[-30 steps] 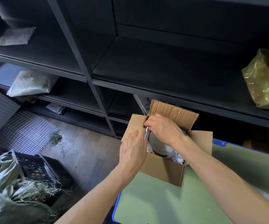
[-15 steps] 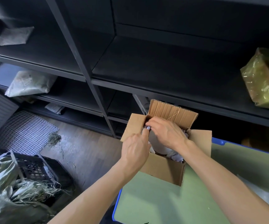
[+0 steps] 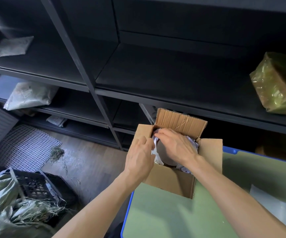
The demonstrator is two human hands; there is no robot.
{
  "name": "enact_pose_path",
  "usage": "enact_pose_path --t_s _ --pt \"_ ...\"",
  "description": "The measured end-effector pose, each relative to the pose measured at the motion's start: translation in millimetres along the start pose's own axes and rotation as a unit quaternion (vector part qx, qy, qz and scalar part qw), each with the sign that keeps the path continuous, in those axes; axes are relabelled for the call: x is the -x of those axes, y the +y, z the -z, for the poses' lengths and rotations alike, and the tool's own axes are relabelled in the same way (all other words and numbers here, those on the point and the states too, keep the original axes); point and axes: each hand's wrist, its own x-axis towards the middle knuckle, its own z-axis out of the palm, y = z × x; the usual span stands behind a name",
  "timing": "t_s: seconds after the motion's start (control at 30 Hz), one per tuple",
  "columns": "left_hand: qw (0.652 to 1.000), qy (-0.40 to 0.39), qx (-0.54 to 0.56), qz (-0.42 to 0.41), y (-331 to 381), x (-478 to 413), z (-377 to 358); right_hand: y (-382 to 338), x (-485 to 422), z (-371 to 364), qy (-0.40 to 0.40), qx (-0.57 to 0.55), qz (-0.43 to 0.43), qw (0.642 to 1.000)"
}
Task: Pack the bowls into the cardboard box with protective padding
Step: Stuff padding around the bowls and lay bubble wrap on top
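An open cardboard box (image 3: pixel 171 182) stands on a pale green board (image 3: pixel 164 217), flaps up. Inside lies a round grey bowl (image 3: pixel 163 154) with crumpled white paper padding (image 3: pixel 156 158) around it. My right hand (image 3: pixel 176 145) reaches across the bowl, fingertips at the paper in the box's far-left corner. My left hand (image 3: pixel 139 156) is at the left wall of the box, its fingertips pinching the paper at the rim. Most of the bowl is hidden under my right hand.
Dark metal shelving (image 3: pixel 138 69) runs close behind the box. A plastic-wrapped brown parcel (image 3: pixel 277 86) sits on the shelf at right; pale bags (image 3: pixel 29 95) lie on left shelves. A white sheet (image 3: pixel 276 208) lies on the board. A black crate (image 3: pixel 41 186) and sacks sit on the floor.
My right hand has slid lower over the bowl, fingers pushing paper into the far-left corner. My left hand stayed at the box's left wall, shifting slightly.
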Motion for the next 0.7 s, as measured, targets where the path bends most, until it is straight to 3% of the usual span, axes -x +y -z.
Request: enact_pose_path --t_s 0.17,0.4,0.5,0.7 --pt "1.0 0.019 0.005 -0.022 -8.3 0.8 4.9 5.4 12.0 1.1 -0.002 0.013 0.022 1.0" --pt "0.994 0.053 0.002 -0.1 -13.1 4.9 11.2 4.7 29.2 20.7 0.017 0.015 -0.009 1.0" --pt "0.989 0.017 -0.01 -0.143 -14.9 3.3 14.7 -1.5 33.7 22.8 0.039 -0.001 -0.005 0.999" --pt "0.988 -0.065 0.017 -0.139 -19.8 -3.9 27.8 -24.1 21.6 11.9 0.014 0.014 -0.009 1.0"
